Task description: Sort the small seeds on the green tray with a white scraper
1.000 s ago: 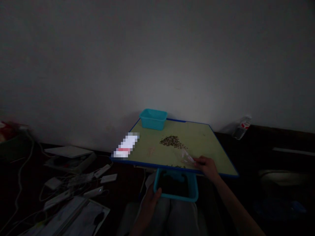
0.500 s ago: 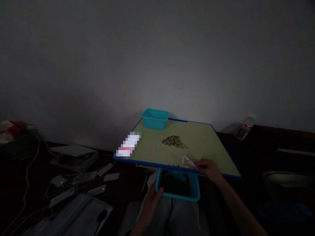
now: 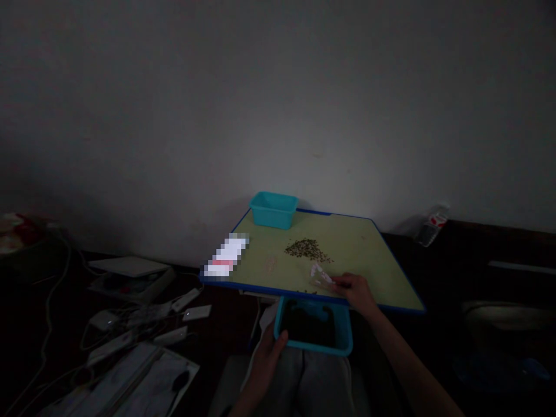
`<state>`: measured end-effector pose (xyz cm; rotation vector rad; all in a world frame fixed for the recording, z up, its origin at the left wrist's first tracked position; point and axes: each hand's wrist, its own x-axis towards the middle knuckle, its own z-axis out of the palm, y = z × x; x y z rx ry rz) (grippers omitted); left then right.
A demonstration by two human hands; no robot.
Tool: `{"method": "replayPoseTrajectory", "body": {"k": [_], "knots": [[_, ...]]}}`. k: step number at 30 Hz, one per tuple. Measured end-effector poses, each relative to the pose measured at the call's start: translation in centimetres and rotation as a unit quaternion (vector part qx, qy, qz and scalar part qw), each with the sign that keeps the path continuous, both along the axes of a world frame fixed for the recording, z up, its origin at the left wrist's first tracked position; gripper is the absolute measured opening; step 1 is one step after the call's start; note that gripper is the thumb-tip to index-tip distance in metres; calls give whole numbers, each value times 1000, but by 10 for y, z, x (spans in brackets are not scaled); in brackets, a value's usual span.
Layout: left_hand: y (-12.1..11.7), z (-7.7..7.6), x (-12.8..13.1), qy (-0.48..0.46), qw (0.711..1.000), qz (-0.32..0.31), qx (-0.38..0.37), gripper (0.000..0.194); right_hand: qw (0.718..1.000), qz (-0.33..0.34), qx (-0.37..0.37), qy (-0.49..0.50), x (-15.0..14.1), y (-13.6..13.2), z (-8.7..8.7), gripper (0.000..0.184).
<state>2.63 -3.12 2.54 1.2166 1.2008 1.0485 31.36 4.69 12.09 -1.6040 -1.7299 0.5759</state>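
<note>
My left hand (image 3: 267, 350) grips the left rim of a teal tray (image 3: 345, 331) held on my lap under the front edge of a small green table (image 3: 369, 255). My right hand (image 3: 354, 289) rests on the table near its front edge, fingers closed on a small clear, whitish piece (image 3: 320, 276) that I cannot identify. A pile of small dark seeds or beans (image 3: 306, 249) lies in the middle of the table, just beyond that piece. A few stray seeds sit by the front edge.
A second teal tray (image 3: 273, 209) stands at the table's far left corner. A blurred white packet (image 3: 226, 256) lies at its left edge. Cables, power strips and flat boxes (image 3: 130, 324) cover the floor on the left. A bottle (image 3: 431, 225) leans against the wall on the right.
My right hand has shifted slightly left and away from the table's front edge with the clear piece. The left hand and the lap tray have stayed put.
</note>
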Motion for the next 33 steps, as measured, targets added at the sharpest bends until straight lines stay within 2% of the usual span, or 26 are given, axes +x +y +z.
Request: {"method": "replayPoseTrajectory", "body": {"k": [4, 8, 13, 21, 26, 33], "knots": [[-1, 3, 0, 6, 1000, 1, -14, 61, 999, 34, 1, -17, -10, -1, 0, 29], [0, 0, 0, 8, 1000, 4, -23, 63, 999, 50, -14, 0, -8, -2, -2, 27], [0, -2, 0, 1, 1000, -4, 1, 61, 998, 37, -17, 37, -6, 2, -3, 29], [1, -2, 0, 14, 1000, 9, -5, 63, 999, 49, -11, -5, -25, 9, 2, 27], [-1, 0, 0, 11, 1000, -1, -1, 59, 996, 86, -13, 5, -19, 5, 3, 27], [0, -3, 1, 4, 1000, 4, 1, 61, 996, 72, -6, 47, -14, 7, 3, 28]]}}
